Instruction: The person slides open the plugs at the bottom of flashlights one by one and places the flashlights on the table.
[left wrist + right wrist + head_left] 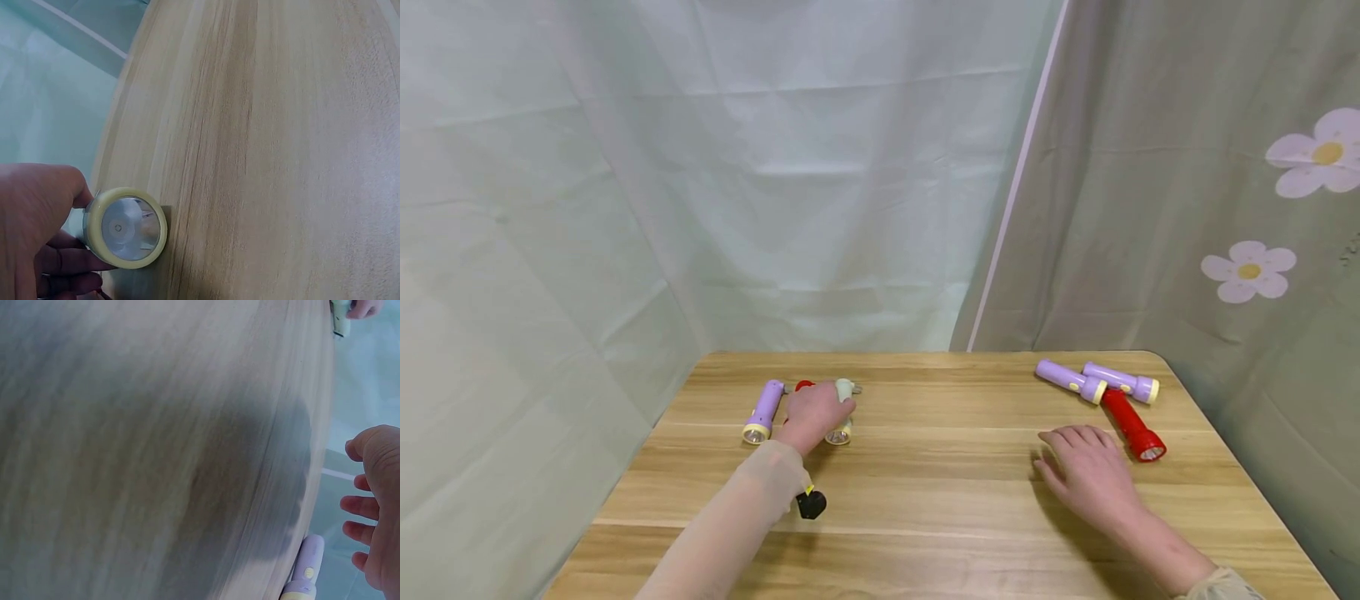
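Note:
My left hand (817,410) holds a pale green flashlight (845,389) with a cream lens ring, thumb on one side and fingers on the other. In the left wrist view the lens end of this flashlight (128,228) faces the camera. Beside the hand lies a purple flashlight (765,410); a red item (805,384) is mostly hidden behind the hand. My right hand (1091,477) is held over the table with loosely bent fingers and nothing in it. Nearest to it is a red flashlight (1133,426), with two purple flashlights (1070,381) behind.
The wood-grain table (925,517) has its far edge against a pale curtain (820,208). A grey curtain with flower prints (1247,272) hangs on the right. A black piece with a yellow mark (811,504) shows at the left wrist.

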Available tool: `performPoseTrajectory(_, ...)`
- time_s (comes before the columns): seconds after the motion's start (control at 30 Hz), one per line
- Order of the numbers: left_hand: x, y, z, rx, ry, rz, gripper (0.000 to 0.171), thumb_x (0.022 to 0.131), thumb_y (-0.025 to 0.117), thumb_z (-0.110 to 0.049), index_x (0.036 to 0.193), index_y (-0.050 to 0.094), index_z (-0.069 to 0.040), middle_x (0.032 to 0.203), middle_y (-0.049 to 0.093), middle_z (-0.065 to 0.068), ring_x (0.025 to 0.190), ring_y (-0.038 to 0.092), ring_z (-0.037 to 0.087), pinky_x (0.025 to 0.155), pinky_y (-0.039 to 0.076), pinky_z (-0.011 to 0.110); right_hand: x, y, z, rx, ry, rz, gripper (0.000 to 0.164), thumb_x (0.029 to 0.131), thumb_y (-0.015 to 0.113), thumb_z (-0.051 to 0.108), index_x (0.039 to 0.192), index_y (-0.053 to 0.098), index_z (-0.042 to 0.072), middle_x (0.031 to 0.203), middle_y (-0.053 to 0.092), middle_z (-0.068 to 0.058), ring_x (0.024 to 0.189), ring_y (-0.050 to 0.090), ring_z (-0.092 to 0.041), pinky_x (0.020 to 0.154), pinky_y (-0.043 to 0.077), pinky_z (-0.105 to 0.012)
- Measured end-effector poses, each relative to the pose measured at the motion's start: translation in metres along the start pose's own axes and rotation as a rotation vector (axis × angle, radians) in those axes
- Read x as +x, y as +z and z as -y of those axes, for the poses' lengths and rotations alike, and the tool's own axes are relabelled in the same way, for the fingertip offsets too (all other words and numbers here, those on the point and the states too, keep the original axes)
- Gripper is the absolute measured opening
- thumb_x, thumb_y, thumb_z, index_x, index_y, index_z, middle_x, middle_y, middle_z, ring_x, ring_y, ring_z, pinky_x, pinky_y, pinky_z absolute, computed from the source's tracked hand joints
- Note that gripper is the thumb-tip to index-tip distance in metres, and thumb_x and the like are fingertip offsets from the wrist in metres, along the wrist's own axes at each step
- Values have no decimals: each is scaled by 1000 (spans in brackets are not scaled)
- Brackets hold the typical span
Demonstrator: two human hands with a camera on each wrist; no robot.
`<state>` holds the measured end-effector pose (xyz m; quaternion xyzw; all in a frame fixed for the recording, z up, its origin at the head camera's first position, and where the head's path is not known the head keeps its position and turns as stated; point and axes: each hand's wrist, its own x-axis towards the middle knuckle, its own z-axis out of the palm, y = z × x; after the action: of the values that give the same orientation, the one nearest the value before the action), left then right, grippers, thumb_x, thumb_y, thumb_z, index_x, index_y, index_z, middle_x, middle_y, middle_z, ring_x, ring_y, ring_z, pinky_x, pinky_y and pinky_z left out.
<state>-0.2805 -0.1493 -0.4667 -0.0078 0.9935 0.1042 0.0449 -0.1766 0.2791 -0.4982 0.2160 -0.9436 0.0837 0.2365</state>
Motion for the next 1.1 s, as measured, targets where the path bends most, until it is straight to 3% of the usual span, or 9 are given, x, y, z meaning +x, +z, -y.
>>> performPoseTrajectory(0.3, 0, -2, 1, 33, -16, 1, 32, 92, 53, -41, 75, 60, -15, 80, 61, 7, 74, 58, 26, 57, 46, 44, -2, 2, -2, 8, -2, 1, 41, 86, 79, 30, 118, 70, 5, 111, 70, -11, 108, 61, -36, 98, 40, -58)
performPoseTrajectory(0.53, -2, -6, 0, 62, 21, -47, 34, 93, 52, -44, 76, 60, -16, 81, 61, 6, 75, 59, 27, 55, 47, 44, -3, -2, -7, 15, 8, -16, 41, 86, 79, 29, 118, 69, 4, 110, 71, -12, 107, 61, -38, 97, 40, -59)
performPoseTrajectory(0.6, -3, -8, -3, 69, 57, -79, 35, 94, 52, -45, 83, 63, -14, 84, 63, 7, 78, 61, 29, 60, 50, 46, -2, -5, -8, 18, 19, -14, 42, 86, 79, 29, 118, 69, 4, 110, 70, -13, 107, 61, -39, 97, 39, -60)
performPoseTrajectory(0.7, -6, -12, -9, 57, 133, -128, 43, 96, 54, -45, 110, 68, -6, 105, 68, 14, 98, 64, 36, 80, 52, 52, -2, -9, -12, 10, 41, -13, 43, 86, 79, 28, 119, 68, 4, 111, 70, -14, 107, 60, -41, 96, 39, -61)
performPoseTrajectory(0.83, -12, -16, -22, 43, 238, -152, 60, 99, 55, -44, 144, 55, -4, 139, 58, 19, 129, 51, 43, 104, 41, 58, -1, -14, -18, -5, 67, -10, 44, 86, 78, 28, 120, 68, 3, 112, 70, -16, 108, 59, -42, 96, 38, -62)
performPoseTrajectory(1.1, -25, -10, -45, 60, 405, -172, 64, 100, 57, -47, 154, 45, -16, 147, 53, 10, 137, 45, 36, 114, 31, 56, 3, -22, -37, -32, 90, -17, 47, 85, 78, 28, 121, 65, 1, 114, 68, -21, 110, 56, -47, 96, 35, -65)
